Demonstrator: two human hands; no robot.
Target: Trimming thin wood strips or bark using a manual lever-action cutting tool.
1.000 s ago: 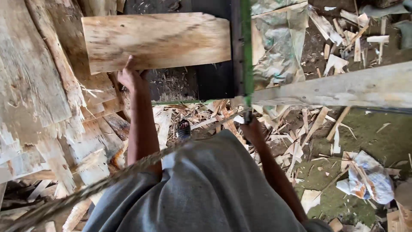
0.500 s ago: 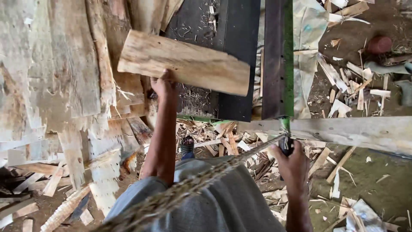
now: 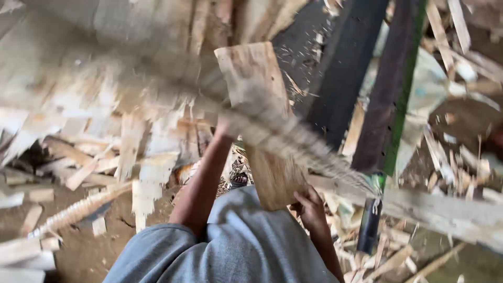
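Note:
A pale wooden board [image 3: 259, 110] now stands nearly on end in front of me, its far end up and its near end down by my waist. My left hand [image 3: 226, 127] grips its left edge about halfway up. My right hand [image 3: 310, 205] holds its lower right corner. A thick twisted rope [image 3: 293, 142], blurred, runs across the board from upper left to lower right, ending at a green fitting [image 3: 375, 184] with a dark handle [image 3: 369, 227] hanging below it. I wear a grey shirt.
A dark metal machine frame with a green edge [image 3: 390, 99] rises at the right. Stacked rough planks [image 3: 105, 63] fill the left. Wood scraps and splinters [image 3: 73, 173] litter the dirt floor. A pale timber beam [image 3: 435, 209] crosses at lower right.
The board has swung from lying crosswise to nearly upright. My right hand let go of the dark handle by the rope and took the board's lower end. The view tilted and blurred.

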